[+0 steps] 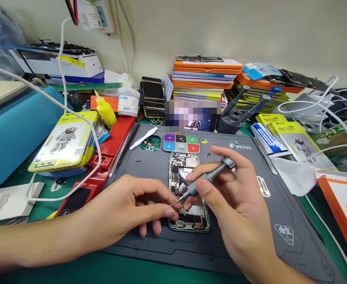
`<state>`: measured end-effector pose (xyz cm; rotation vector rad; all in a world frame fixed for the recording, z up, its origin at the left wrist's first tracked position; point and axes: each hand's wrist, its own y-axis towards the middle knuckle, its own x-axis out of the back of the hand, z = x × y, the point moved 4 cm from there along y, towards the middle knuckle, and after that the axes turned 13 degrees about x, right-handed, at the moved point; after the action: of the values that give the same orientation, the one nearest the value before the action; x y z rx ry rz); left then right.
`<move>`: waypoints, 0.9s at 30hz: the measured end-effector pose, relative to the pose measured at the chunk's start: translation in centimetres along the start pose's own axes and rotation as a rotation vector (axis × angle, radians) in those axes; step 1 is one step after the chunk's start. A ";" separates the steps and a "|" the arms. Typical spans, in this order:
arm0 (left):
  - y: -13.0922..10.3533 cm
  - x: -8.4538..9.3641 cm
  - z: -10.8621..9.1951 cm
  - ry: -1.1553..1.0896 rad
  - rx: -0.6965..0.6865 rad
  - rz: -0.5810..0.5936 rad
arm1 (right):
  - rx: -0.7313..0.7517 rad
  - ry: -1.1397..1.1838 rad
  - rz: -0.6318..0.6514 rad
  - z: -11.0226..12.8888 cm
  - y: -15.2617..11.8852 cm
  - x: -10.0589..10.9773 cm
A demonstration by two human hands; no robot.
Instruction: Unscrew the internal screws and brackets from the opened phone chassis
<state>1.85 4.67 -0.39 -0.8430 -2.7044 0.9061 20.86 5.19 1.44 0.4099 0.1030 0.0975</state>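
Observation:
An opened smartphone (195,221) lies on the grey work mat (235,248), its inner parts bare. Over it, my right hand (235,193) is closed around a grey precision screwdriver (210,175), tilted with its tip down to the left. My left hand (149,205) is at the phone's left edge, thumb and forefinger pinched at the screwdriver's tip. Whether a small part sits between those fingertips is hidden. Both hands cover part of the phone's middle.
Behind the phone sits a coloured magnetic tray (181,142), with a white pry tool (143,138) to its left. A screwdriver stand (229,122) is at the back right. Battery boxes (69,138) and a red case (114,154) line the left. A white cable (94,130) loops there.

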 end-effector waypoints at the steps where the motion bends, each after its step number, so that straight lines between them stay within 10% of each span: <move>1: 0.0 0.0 -0.1 -0.014 -0.022 0.003 | -0.002 -0.011 -0.005 0.0 0.0 0.0; 27: -0.2 0.3 -0.9 -0.092 -0.106 -0.021 | -0.050 0.033 -0.098 -0.6 0.6 0.7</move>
<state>1.77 5.12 0.44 -0.8106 -2.8568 0.8228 21.44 6.07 1.07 0.3525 0.1524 0.0102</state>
